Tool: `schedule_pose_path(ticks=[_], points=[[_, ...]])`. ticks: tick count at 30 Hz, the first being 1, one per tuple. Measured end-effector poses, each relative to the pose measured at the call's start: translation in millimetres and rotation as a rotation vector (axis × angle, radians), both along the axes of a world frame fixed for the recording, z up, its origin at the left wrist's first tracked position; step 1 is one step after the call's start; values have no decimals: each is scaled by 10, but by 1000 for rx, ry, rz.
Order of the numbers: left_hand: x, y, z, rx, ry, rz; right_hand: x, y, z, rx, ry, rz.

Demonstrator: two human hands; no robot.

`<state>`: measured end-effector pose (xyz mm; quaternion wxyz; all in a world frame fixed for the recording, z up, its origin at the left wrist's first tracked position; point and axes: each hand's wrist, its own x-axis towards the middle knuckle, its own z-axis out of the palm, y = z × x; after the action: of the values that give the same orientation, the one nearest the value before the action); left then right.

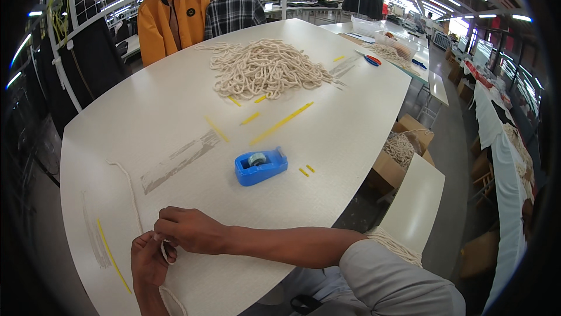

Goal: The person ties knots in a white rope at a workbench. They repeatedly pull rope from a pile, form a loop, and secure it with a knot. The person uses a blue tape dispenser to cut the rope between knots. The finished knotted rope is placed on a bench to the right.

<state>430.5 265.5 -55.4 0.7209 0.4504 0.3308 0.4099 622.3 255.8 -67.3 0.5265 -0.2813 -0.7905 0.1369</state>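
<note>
At the lower left of the white table, my left hand [151, 257] and my right hand [190, 228] meet, both with fingers closed on a cream cord [129, 184]. One part of the cord runs up the table from my hands; another hangs down past my left wrist. A small bend of it shows between the fingers; whether it is knotted is hidden. A blue tape dispenser [260, 168] with a roll in it stands to the right of my hands. Farther back lies a large heap of cream cord [269, 68].
Yellow tape strips [282, 123] are on the white table [184, 110], with red-handled scissors [371, 59] near its far right edge. A cardboard box of cord [401, 151] stands beyond the right edge. Jackets [184, 18] hang behind the table.
</note>
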Motion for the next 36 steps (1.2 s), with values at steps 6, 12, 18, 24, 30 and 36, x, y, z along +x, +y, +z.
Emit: schedule_pose_path(ticks=[6, 12, 18, 24, 30, 36], points=[[-8, -3, -42, -5, 11, 56, -23, 11, -12, 3, -38, -48], [7, 15, -58, 28, 71, 66, -23, 17, -29, -26, -82, -59], [37, 22, -39, 66, 146, 93, -23, 1, -12, -82, -68, -72], [15, 19, -64, 62, 98, 97, -48, -21, -8, -121, -74, -79], [-3, 10, -35, 66, 72, 84, -64, -26, -19, -141, -48, -77], [43, -11, 26, 197, 284, 68, -81, -10, -64, -144, -43, -89]])
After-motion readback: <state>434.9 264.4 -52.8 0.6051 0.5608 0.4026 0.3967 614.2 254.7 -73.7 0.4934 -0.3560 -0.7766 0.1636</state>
